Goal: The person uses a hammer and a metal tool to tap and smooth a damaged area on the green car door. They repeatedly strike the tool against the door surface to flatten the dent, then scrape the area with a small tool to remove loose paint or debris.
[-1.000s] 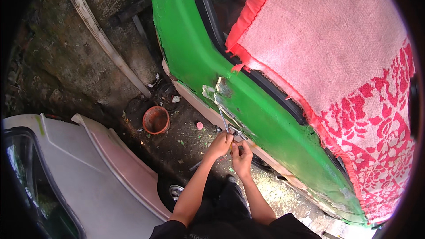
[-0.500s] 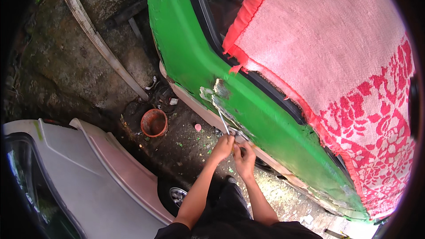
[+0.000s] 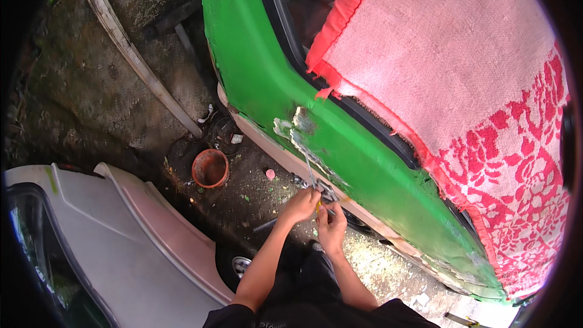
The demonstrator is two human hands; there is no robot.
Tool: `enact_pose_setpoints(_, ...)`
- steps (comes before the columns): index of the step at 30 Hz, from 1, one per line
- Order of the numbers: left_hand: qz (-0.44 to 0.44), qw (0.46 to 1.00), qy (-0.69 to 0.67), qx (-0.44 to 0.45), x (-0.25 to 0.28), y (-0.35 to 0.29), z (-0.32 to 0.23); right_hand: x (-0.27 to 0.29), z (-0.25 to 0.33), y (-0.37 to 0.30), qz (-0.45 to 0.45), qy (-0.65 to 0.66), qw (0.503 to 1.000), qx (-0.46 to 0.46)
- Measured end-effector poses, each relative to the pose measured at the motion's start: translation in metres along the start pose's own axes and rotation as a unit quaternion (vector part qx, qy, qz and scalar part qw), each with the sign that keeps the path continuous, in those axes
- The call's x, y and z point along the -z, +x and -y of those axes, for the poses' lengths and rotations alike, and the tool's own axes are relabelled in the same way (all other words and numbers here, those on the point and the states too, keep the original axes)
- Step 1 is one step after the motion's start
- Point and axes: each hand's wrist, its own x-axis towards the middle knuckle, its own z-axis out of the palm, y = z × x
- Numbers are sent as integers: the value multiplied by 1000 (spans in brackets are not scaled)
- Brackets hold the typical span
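Observation:
My left hand (image 3: pixel 302 204) is closed around a thin metal rod (image 3: pixel 312 174), whose upper end slants up to the edge of a peeled patch (image 3: pixel 300 123) on the green car (image 3: pixel 358 152). A small yellow part (image 3: pixel 318 206) shows below its fingers, maybe the rod's handle. My right hand (image 3: pixel 331 229) is just to the right and slightly nearer, fingers bent and pinched together beside the yellow part. What it grips is mostly hidden. Grey metal pieces (image 3: pixel 326 191) show just beyond both hands, too small to make out.
A pink and red patterned towel (image 3: pixel 467 85) covers the green car's upper side. A grey car (image 3: pixel 139 237) stands at the left. Between them are an orange-brown bucket (image 3: pixel 211 169), a pink round cap (image 3: pixel 270 174) and scattered flakes. A long pale strip (image 3: pixel 130 51) leans at the back left.
Both hands have come slightly nearer to me and a little left, taking the rod along. More of the yellow part and the grey metal pieces now shows.

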Motion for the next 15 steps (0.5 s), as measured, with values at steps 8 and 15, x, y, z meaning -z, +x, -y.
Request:
enact_pose_setpoints(8, -4, 998, -41, 53, -1, -8, 0, -8, -16, -2, -9, -55, 998, 6)
enact_pose_setpoints(15, -88, 989, -105, 50, 8, 4, -2, -28, -2, 22, 9, -29, 998, 60)
